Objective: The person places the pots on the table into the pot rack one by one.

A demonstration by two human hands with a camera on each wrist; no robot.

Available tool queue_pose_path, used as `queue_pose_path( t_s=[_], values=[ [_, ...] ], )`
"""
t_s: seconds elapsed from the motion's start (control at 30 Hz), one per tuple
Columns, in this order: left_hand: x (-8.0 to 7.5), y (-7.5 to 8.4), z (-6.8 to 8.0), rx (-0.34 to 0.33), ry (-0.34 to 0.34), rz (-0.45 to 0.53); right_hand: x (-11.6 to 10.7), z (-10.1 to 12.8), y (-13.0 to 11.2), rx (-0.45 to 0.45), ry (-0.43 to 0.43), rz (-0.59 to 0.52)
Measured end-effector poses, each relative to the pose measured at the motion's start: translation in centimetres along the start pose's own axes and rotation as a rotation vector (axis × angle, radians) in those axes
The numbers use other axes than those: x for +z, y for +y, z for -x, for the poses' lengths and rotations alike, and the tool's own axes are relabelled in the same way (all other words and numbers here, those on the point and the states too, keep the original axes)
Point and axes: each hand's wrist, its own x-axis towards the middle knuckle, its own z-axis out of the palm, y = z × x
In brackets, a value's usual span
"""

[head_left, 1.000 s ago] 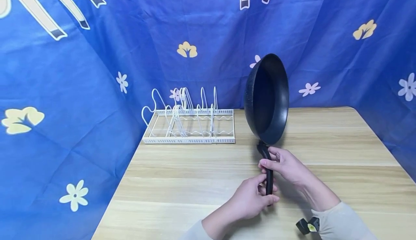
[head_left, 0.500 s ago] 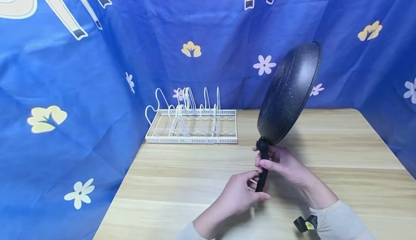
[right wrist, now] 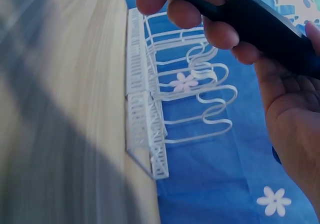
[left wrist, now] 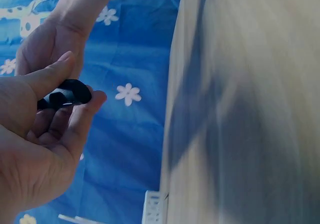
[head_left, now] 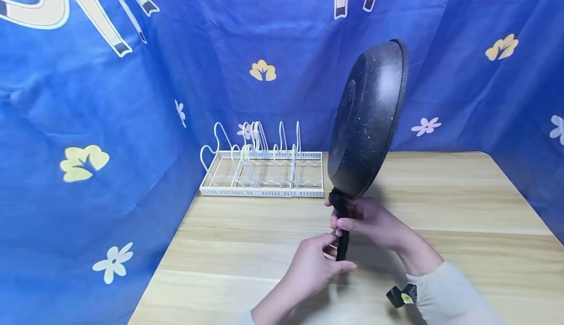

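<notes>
Both hands hold the pan up on its edge over the table.

The right hand and left hand wrap their fingers round the handle. The pan stands tall, just right of the rack. Next, I think, it needs a careful slide into a rack slot.

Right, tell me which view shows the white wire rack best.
The head view: the whole white wire rack sits at the table's far left corner. The right wrist view shows most of it sideways, partly behind the right hand. The left wrist view catches only a corner.
</notes>
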Motion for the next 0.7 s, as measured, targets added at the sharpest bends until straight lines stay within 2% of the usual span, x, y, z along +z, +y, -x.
queue_pose_path(
  t_s=[0.13, 0.27, 0.47, 0.7],
  values=[
    [-1.0, -0.1, 0.3, 0.018, 0.046, -0.035, 0.7, -1.4, -0.5, 0.000, -0.021, 0.012],
    [-2.1, -0.3, 0.7, 0.011, 0.073, -0.004, 1.7, -3.0, -0.9, 0.029, -0.038, 0.006],
    [-3.9, -0.9, 1.5, -0.050, 0.096, 0.115, 3.1, -5.4, -1.7, 0.080, -0.061, 0.055],
    [-5.6, -1.3, 2.3, -0.118, 0.130, 0.150, 4.2, -7.9, -1.7, 0.095, -0.115, 0.045]
  ],
)
